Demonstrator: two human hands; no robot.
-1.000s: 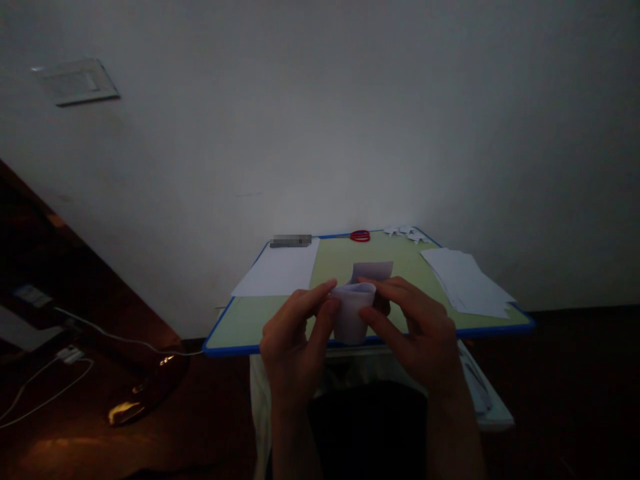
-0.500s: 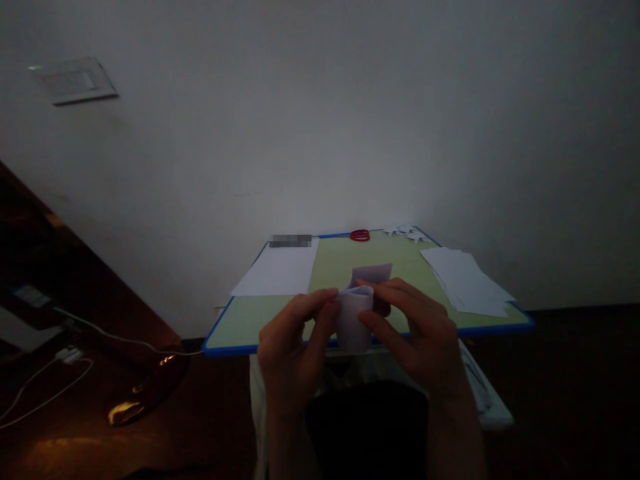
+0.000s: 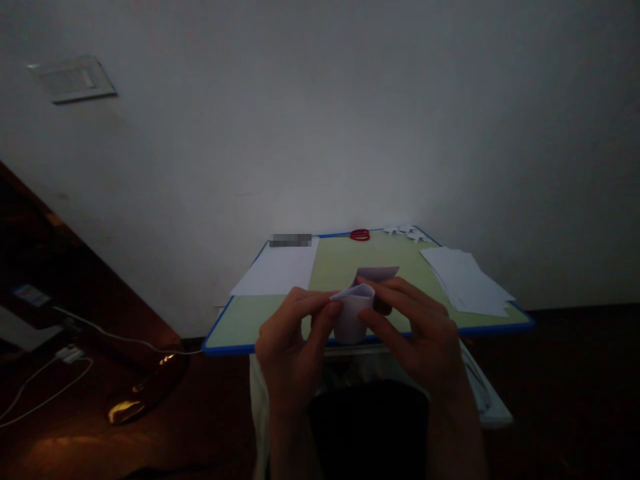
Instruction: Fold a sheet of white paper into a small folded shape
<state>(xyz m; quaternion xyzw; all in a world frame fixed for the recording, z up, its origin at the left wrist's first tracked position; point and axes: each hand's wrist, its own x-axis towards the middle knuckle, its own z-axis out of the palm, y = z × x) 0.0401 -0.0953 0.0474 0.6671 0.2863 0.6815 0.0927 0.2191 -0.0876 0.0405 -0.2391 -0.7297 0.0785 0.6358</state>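
Note:
Between my two hands is a white sheet of paper (image 3: 351, 320), bent into a loop with one flap standing up behind it. My left hand (image 3: 295, 333) pinches the loop's left edge between thumb and fingers. On the other side, my right hand (image 3: 417, 327) has its thumb against the front of the loop and its fingers behind, by the flap. The paper is held up above the near edge of a light green table (image 3: 370, 257) with a blue rim.
At the table's left lies a large white sheet (image 3: 280, 270); at the right, a stack of white paper (image 3: 465, 280). Red-handled scissors (image 3: 359, 235) and several small folded white paper pieces (image 3: 407, 232) lie along the back edge. A white cable (image 3: 125, 343) runs at the left.
The paper loop has tilted and opened a little wider at its top. Its rear flap has shifted slightly right. Both hands stay nearly in place.

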